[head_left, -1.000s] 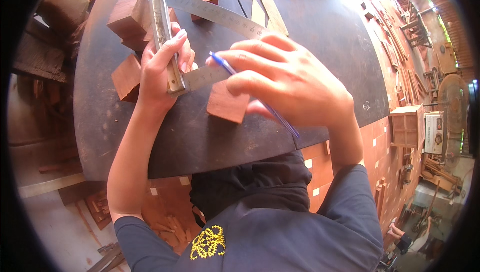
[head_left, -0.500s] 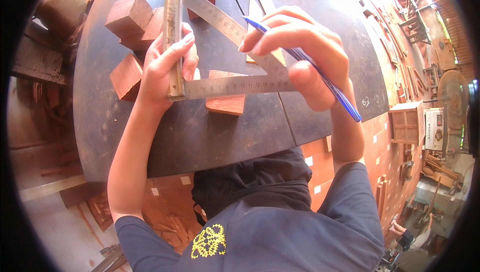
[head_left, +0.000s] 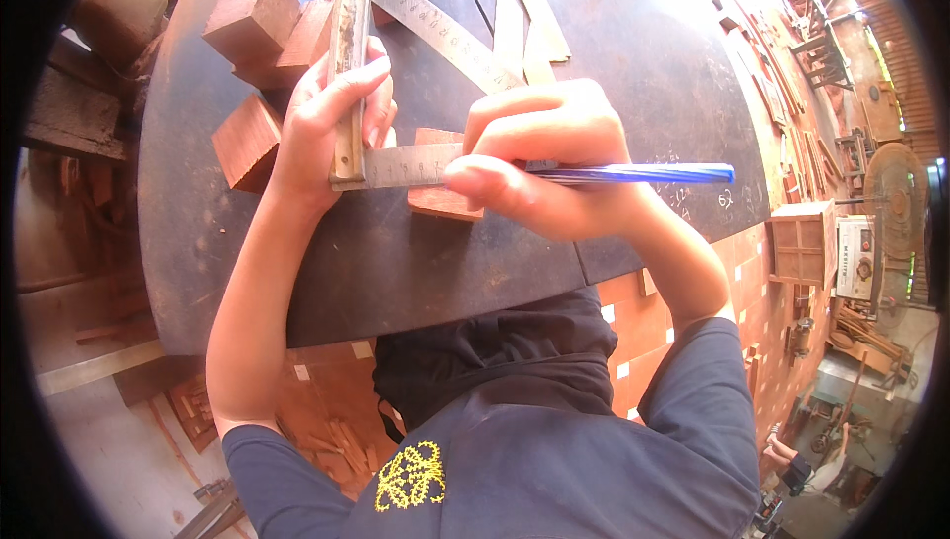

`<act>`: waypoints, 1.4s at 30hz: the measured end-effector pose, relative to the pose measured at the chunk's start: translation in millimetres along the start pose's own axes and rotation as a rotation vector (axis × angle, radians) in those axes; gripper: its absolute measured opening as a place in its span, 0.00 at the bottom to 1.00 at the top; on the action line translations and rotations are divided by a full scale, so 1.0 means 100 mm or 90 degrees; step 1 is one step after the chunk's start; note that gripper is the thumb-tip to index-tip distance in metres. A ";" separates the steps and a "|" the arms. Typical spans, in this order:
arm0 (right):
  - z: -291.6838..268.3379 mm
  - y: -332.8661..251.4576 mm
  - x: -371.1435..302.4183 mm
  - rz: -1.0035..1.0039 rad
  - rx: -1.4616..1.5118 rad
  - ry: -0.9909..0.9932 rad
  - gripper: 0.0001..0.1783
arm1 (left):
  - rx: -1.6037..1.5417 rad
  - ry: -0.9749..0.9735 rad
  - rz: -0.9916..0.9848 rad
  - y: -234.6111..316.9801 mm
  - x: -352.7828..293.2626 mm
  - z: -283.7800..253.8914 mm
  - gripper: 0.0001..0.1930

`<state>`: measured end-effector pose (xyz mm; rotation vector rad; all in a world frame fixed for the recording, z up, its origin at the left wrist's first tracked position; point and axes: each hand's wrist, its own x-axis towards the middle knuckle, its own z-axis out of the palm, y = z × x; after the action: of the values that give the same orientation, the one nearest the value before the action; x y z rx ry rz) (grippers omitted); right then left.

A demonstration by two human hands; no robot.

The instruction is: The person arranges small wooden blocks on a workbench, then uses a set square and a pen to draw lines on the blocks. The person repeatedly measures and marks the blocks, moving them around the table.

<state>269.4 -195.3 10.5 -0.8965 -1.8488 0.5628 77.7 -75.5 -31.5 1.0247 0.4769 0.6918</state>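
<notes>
My left hand (head_left: 315,133) is closed around the pale, worn stock of a triangular metal square (head_left: 353,9). The square's graduated lower blade runs right from the stock, and a second blade slants from the stock's top. My right hand (head_left: 559,148) is closed, with thumb and fingers on the lower blade and a blue striped pen (head_left: 683,174) lodged in its grip. The pen's tip end is hidden by the fingers. Behind the lower blade lies a reddish wooden block (head_left: 440,204) on the dark table; whether the blade touches it I cannot tell.
Several reddish blocks (head_left: 252,16) lie at the table's left and far side. Pale flat strips (head_left: 534,9) are beyond my right hand. A seam crosses the dark tabletop (head_left: 426,282). A small wooden cabinet (head_left: 803,242) stands on the floor to the right.
My right hand has moved left along the lower blade and closed down on it. The pen has swung from slanting to nearly level, pointing right. My left hand keeps its hold on the square.
</notes>
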 end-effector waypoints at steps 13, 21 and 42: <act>0.08 -0.02 -0.02 0.155 -0.004 -0.030 0.15 | 0.029 0.083 0.010 -0.01 -0.13 0.12 0.13; 0.10 0.06 -0.02 0.076 -0.037 -0.024 0.09 | 0.049 0.106 0.013 -0.03 -0.15 0.16 0.15; 0.00 -0.03 0.03 0.135 -0.122 -0.047 0.13 | 0.044 0.099 -0.016 -0.09 -0.11 0.07 0.14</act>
<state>267.7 -194.9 14.5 -1.2247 -1.9091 0.5614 77.4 -90.9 -35.7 1.0320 0.6508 0.7397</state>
